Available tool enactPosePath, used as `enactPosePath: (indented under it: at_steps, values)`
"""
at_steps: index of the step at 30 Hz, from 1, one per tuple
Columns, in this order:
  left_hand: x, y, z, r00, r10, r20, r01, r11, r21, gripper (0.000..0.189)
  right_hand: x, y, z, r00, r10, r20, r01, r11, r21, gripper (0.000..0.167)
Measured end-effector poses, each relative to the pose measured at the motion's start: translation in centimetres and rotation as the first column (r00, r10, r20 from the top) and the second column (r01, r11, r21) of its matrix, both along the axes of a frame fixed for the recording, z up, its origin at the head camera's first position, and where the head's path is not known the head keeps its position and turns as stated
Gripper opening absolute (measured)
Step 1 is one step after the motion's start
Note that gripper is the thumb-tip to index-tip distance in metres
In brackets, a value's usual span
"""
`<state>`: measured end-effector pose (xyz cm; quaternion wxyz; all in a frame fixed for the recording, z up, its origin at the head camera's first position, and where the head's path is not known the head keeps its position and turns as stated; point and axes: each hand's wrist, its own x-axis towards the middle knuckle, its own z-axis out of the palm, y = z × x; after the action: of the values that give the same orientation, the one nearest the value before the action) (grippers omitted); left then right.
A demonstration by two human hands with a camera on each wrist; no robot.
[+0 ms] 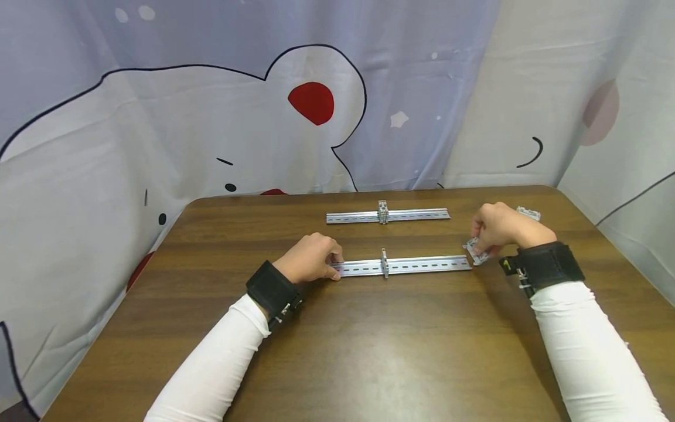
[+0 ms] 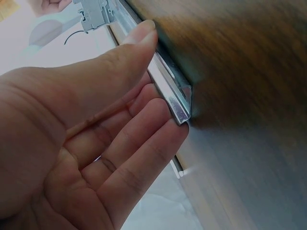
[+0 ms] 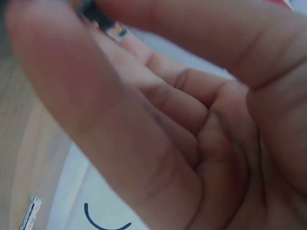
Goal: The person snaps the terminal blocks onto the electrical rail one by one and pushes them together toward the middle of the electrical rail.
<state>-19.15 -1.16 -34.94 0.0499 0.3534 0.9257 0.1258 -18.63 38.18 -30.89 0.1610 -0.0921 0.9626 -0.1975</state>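
My left hand [image 1: 312, 258] pinches the left end of the nearer slotted DIN rail [image 1: 422, 265], thumb along one edge and fingertips along the other. Near the middle of that rail one thin grey terminal block [image 1: 384, 264] stands upright. Beyond the rail's right end, my right hand [image 1: 498, 225] holds a flat grey terminal block [image 1: 477, 253] between thumb and fingers. In the right wrist view the fingers [image 3: 105, 110] hide most of that block.
Farther back lies a second DIN rail [image 1: 416, 214] with a small stack of terminal blocks [image 1: 382, 212] at its middle. Behind my right hand are more grey pieces [image 1: 529, 213] on the wooden table [image 1: 337, 351]. A printed curtain [image 1: 211, 129] hangs along the table's back edge.
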Motion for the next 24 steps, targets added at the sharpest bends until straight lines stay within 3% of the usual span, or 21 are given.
enactPosePath:
  at_steps: [5, 12, 17, 24]
  values:
    - [0.0, -0.1, -0.1, 1.0, 0.008, 0.0, -0.008, 1.0, -0.001, 0.019, 0.1, -0.6, 0.3, 0.995, 0.001, 0.096, 0.002, 0.999, -0.033, 0.028]
    - [0.0, 0.1, -0.3, 1.0, 0.009, 0.009, -0.009, 1.0, -0.018, 0.02, 0.2, -1.0, -0.3, 0.991, -0.004, 0.131, 0.011, 0.999, -0.051, 0.028]
    - [0.0, 0.2, -0.3, 1.0, 0.007, 0.002, -0.007, 1.0, -0.015, 0.021, 0.4, -1.5, -0.5, 0.993, -0.005, 0.115, 0.011, 0.999, -0.047, 0.021]
    - [-0.2, 0.0, 0.0, 1.0, 0.001, -0.01, -0.001, 1.0, -0.011, 0.02, 0.3, -2.8, -0.5, 1.0, 0.004, 0.029, -0.004, 1.0, 0.014, 0.016]
